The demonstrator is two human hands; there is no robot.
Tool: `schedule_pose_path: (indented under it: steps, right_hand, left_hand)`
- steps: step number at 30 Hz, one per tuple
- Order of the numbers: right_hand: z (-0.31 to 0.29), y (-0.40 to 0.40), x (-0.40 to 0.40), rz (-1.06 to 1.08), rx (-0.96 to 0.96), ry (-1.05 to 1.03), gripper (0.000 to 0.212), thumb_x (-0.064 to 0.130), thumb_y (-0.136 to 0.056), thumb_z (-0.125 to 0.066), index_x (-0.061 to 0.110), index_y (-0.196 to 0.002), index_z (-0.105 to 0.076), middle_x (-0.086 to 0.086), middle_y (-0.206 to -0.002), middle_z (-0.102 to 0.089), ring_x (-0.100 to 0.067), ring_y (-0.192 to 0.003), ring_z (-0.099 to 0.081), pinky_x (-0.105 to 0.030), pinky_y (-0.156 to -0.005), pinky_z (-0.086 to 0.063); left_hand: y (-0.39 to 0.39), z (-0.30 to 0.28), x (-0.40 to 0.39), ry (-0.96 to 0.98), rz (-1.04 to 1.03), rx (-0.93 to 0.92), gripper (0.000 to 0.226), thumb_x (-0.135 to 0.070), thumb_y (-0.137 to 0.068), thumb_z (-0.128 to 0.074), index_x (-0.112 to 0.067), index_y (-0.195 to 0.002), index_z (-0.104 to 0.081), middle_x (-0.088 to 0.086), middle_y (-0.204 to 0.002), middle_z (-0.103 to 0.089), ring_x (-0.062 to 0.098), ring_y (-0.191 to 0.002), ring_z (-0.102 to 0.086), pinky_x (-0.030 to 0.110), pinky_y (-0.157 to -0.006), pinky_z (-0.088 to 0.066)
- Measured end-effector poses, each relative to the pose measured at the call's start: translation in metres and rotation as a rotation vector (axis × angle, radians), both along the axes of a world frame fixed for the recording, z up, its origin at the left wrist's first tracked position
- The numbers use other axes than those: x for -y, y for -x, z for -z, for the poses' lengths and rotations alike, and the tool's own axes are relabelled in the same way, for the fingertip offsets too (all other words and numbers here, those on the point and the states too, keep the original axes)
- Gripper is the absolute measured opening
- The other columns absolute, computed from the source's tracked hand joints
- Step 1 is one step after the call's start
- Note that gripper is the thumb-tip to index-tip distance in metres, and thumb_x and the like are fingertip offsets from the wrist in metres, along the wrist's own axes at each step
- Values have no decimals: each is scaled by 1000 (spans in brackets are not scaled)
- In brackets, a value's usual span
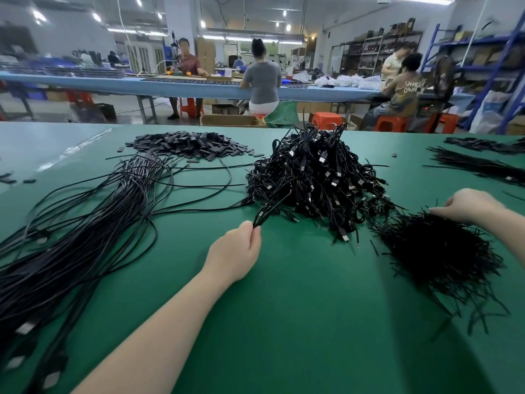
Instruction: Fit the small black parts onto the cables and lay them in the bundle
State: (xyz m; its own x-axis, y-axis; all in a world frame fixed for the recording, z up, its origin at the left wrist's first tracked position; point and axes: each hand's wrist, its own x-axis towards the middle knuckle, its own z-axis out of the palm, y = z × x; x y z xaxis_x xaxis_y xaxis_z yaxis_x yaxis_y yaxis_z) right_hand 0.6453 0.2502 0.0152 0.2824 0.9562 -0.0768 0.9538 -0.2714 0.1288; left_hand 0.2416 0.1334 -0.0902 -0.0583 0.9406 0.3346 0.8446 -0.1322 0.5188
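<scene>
Left hand (238, 249) pinches one cable (272, 204); right hand (466, 205) fingers curled into black strip heap (434, 257), grasp unclear.

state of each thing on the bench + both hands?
left hand: pinches a cable end, raised off the mat
held cable: runs from the fingers up into the tangled pile
tangled pile: heaped, loose
bundle: cables laid side by side on the mat
right hand: fingers curled on the far edge of the short black pieces
short black pieces: loose heap
flat black parts: spread pile, untouched
</scene>
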Motion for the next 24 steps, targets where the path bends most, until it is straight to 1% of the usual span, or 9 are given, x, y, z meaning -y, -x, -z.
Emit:
schedule_pose_path:
  steps: [3,6,7,11,14,17,20,22,24]
  right_hand:
    - [6,2,-6,-33,-35,-33,53,58,-92,-46,13,-109,-69,-3,-104,-68,-22,-93,-62,-25,-71,-51]
    - [7,0,-13,-48,-91,-120,32,50,-86,-63,20,-92,-72,2,-80,-65,-23,-82,-61,-35,-75,-57]
    - [7,-1,-15,-39,-94,-114,30,48,-85,-66,19,-89,-71,2,-78,-64,-24,-81,-61,-37,-76,-57]
    - [3,0,-20,25,12,-1,43,51,-86,-63,13,-105,-71,-4,-98,-66,-26,-91,-62,-37,-83,-56]
    - [1,-4,-26,42,32,12,44,51,-84,-66,13,-105,-71,-5,-102,-66,-26,-93,-62,-37,-83,-55]
    - [7,-6,-31,53,16,-1,38,47,-84,-67,12,-96,-71,-5,-94,-67,-26,-86,-63,-38,-80,-57]
    - [5,-8,-33,24,49,-104,29,39,-85,-65,11,-82,-69,-6,-81,-65,-25,-73,-62,-37,-73,-58]
    - [-9,-3,-31,-30,109,-183,29,33,-86,-61,9,-69,-63,-7,-72,-62,-25,-66,-61,-38,-73,-57]
    - [-24,15,-21,-171,279,-311,30,27,-87,-56,9,-63,-56,-7,-64,-57,-22,-59,-58,-34,-69,-54]
  left_hand:
    - [2,0,0,32,14,45,38,-37,-103,-29,-18,-70,-29,-2,-58,-41,17,-49,-35,31,-47,-24]
    - [3,0,-2,51,21,96,39,-37,-102,-29,-17,-70,-29,-3,-57,-39,17,-50,-32,31,-48,-25]
    - [3,0,-2,56,21,109,39,-38,-102,-30,-16,-70,-30,-3,-57,-39,17,-50,-32,31,-49,-26]
    - [3,0,-4,66,23,144,39,-39,-102,-30,-15,-71,-31,-2,-59,-41,18,-52,-35,32,-51,-28]
    - [3,1,-4,65,24,150,39,-39,-102,-29,-16,-71,-31,-3,-58,-40,18,-52,-34,32,-52,-29]
    - [4,0,-5,63,21,153,39,-40,-102,-29,-16,-71,-31,-4,-58,-40,18,-52,-34,32,-51,-28]
    - [5,1,-5,75,27,211,39,-41,-100,-31,-17,-70,-30,-5,-57,-37,17,-53,-31,32,-53,-28]
    - [7,1,-7,89,38,319,38,-41,-99,-33,-17,-69,-29,-4,-60,-35,17,-55,-30,32,-56,-28]
    - [9,-1,-10,105,57,489,36,-40,-97,-35,-17,-70,-31,-1,-63,-36,16,-57,-31,33,-59,-29]
